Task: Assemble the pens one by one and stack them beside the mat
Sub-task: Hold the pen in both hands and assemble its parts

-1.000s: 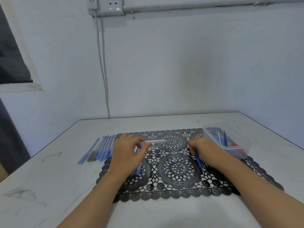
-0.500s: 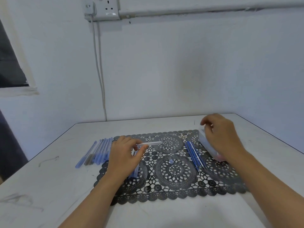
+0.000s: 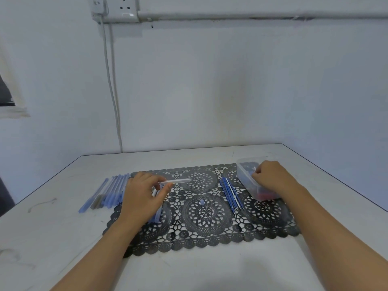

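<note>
The table [image 3: 189, 269] carries the black lace mat [image 3: 210, 234], and everything else is placed from it. On the mat's far right corner sits the clear tub [image 3: 246, 181]. The right hand [image 3: 270, 177] reaches into it with fingers curled, but whether they have closed on a part I cannot tell, since the knuckles hide the tips. Just off the mat's left edge the finished pens [image 3: 107, 192] lie side by side in a row on the table. The left hand [image 3: 142, 196] is over the mat's left part, thumb and forefinger pinching one end of a clear barrel [image 3: 178, 181] that juts level toward the mat's middle. Spare barrels [image 3: 156, 215] lie under the palm. Right of the mat's middle lies a bundle of thin blue refills [image 3: 230, 195], and at the very middle stands a small pale cap [image 3: 202, 202]. In my judgement all these parts are very light. The barrel looks stiff, smooth and round, so it is likely to roll or slip, and the end pinch leaves the open end free but gives little leverage. A grip nearer the middle would steady it for insertion. The refills look slender and bendable, best pinched close to the entering end, while the cap is tiny and easily flicked away or caught in the mat's holes
</note>
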`<state>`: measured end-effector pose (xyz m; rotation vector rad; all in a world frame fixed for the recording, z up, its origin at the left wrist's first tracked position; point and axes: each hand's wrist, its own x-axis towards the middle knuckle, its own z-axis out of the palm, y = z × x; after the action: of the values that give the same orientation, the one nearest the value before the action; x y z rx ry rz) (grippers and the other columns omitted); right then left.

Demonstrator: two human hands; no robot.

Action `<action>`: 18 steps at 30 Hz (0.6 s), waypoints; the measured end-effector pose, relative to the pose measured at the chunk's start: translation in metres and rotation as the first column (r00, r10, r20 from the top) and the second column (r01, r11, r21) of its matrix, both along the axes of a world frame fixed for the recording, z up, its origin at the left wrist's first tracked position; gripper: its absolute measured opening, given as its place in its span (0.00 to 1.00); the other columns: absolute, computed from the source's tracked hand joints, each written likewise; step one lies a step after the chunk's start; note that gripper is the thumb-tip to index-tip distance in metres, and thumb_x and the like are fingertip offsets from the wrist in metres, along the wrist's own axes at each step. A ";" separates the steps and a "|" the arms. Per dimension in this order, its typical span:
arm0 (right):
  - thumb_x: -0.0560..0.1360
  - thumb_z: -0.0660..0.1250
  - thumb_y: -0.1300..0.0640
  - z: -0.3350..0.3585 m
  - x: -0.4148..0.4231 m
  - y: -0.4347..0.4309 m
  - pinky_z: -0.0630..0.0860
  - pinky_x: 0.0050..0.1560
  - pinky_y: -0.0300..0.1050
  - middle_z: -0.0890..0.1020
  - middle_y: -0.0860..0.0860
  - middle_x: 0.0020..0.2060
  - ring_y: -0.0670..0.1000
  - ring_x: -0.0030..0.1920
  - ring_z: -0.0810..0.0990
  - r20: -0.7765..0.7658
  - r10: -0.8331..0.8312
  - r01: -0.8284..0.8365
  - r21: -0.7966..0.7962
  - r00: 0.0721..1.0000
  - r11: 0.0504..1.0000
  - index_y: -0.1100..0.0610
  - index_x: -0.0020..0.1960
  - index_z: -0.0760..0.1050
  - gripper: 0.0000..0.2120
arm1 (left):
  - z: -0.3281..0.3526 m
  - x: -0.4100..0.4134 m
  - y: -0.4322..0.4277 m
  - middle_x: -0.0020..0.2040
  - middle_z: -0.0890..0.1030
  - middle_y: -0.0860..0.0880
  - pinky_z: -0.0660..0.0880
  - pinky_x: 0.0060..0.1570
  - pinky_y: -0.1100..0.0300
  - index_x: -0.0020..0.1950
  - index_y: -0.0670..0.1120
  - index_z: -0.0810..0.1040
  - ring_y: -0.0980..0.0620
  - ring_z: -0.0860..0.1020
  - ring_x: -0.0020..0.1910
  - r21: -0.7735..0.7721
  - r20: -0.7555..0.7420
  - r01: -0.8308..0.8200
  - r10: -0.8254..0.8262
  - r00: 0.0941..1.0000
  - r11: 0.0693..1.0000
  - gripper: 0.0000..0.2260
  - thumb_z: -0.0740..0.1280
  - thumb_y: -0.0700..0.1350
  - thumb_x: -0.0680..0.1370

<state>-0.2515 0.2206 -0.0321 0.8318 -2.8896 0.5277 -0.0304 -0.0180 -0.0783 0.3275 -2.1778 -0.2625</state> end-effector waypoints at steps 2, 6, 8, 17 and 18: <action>0.75 0.59 0.58 0.000 -0.001 0.001 0.57 0.26 0.41 0.64 0.50 0.23 0.48 0.25 0.62 0.029 0.021 -0.022 0.038 0.999 0.999 0.54 0.25 0.61 0.20 | 0.000 0.000 0.000 0.34 0.77 0.57 0.73 0.42 0.52 0.43 0.50 0.82 0.55 0.72 0.38 0.002 -0.002 0.004 -0.004 1.000 1.000 0.18 0.60 0.62 0.72; 0.77 0.56 0.55 0.001 -0.002 0.001 0.57 0.28 0.41 0.65 0.49 0.27 0.47 0.27 0.62 0.087 0.013 -0.021 0.091 0.996 0.996 0.53 0.28 0.59 0.18 | 0.000 0.000 0.000 0.35 0.77 0.58 0.73 0.43 0.52 0.44 0.51 0.82 0.56 0.73 0.39 0.004 -0.001 0.012 -0.012 1.000 1.000 0.18 0.60 0.62 0.72; 0.77 0.56 0.55 0.002 -0.001 0.000 0.59 0.29 0.41 0.66 0.49 0.28 0.47 0.28 0.64 0.119 -0.002 -0.011 0.109 0.993 0.994 0.53 0.29 0.60 0.17 | 0.000 0.000 0.000 0.35 0.76 0.59 0.73 0.42 0.52 0.44 0.51 0.82 0.56 0.73 0.39 0.008 -0.004 0.011 -0.011 1.000 1.000 0.18 0.60 0.62 0.71; 0.78 0.55 0.56 0.003 0.000 -0.001 0.59 0.28 0.40 0.66 0.50 0.30 0.46 0.29 0.64 0.134 -0.006 -0.005 0.081 0.991 0.997 0.54 0.31 0.58 0.17 | 0.000 0.000 -0.002 0.35 0.77 0.59 0.74 0.42 0.51 0.44 0.51 0.82 0.57 0.73 0.39 0.008 0.001 0.003 -0.003 1.000 1.000 0.18 0.61 0.62 0.71; 0.78 0.55 0.56 0.003 0.002 -0.001 0.59 0.28 0.40 0.66 0.50 0.29 0.47 0.29 0.63 0.129 -0.004 -0.005 0.072 0.992 0.997 0.55 0.31 0.58 0.17 | 0.000 0.000 -0.002 0.35 0.77 0.59 0.74 0.42 0.51 0.44 0.51 0.82 0.57 0.73 0.39 0.011 0.000 0.003 -0.003 1.000 1.000 0.18 0.61 0.63 0.71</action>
<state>-0.2497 0.2199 -0.0287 0.8380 -3.0433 0.4974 -0.0302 -0.0204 -0.0788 0.3303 -2.1778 -0.2767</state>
